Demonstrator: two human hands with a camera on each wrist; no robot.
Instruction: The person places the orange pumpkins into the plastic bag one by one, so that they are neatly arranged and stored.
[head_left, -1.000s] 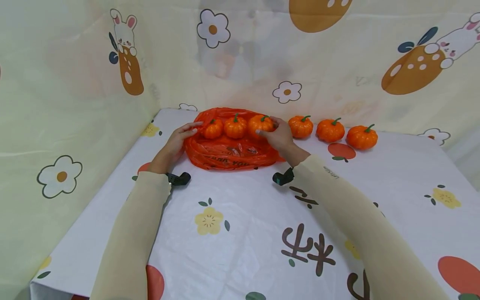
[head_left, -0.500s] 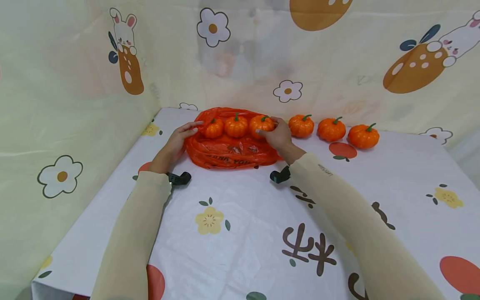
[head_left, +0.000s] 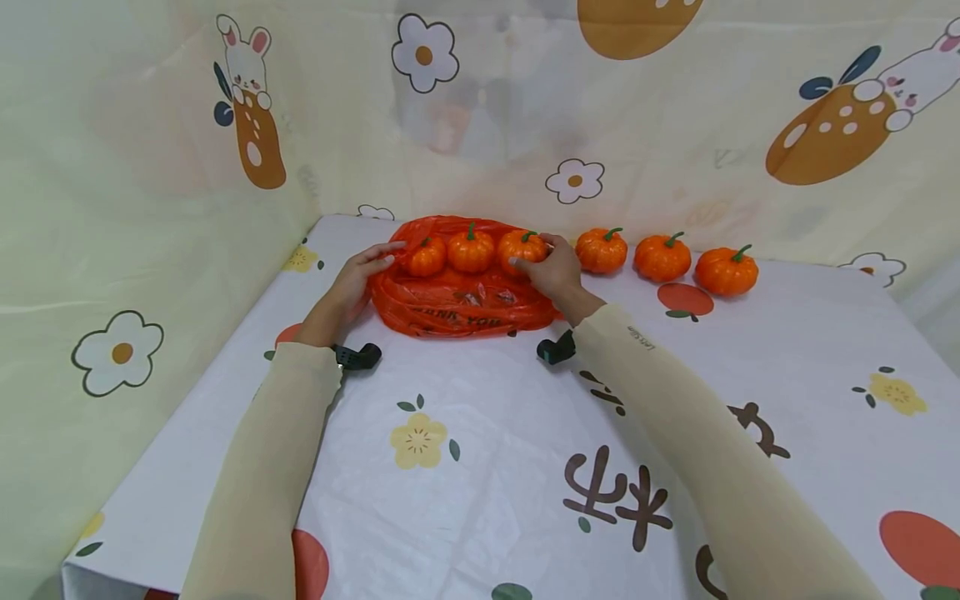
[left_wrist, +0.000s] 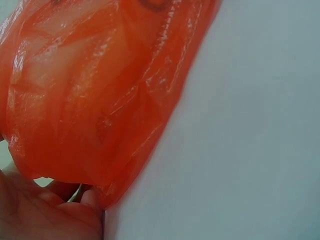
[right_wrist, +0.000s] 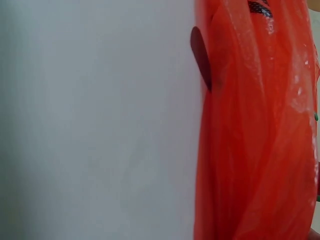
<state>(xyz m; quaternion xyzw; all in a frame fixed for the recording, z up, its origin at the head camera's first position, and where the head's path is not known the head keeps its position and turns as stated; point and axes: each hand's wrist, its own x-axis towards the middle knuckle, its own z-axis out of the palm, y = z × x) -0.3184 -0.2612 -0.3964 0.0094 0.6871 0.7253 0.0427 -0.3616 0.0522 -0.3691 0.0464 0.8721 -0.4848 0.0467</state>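
A red plastic bag (head_left: 465, 312) with dark lettering lies spread open at the back of the table. Three small orange pumpkins with green stems sit in a row in its mouth: a left one (head_left: 426, 257), a middle one (head_left: 471, 250) and a right one (head_left: 519, 247). My right hand (head_left: 561, 268) grips the right pumpkin, thumb in front and fingers behind. At the bag's left edge, my left hand (head_left: 352, 285) holds the plastic. In the left wrist view, curled fingers (left_wrist: 90, 197) meet the bag's lower edge. The right wrist view shows mostly the bag's side (right_wrist: 260, 125).
To the right of the bag stand three more orange pumpkins in a row: a near one (head_left: 602, 251), a middle one (head_left: 662, 258) and a far-right one (head_left: 726, 272). A patterned cloth (head_left: 480, 433) covers the table. Printed curtains (head_left: 495, 108) hang behind and at the left.
My right forearm and wrist have shifted slightly left and inward. Both hands stay on the bag and the right pumpkin, and the pumpkins keep their places.
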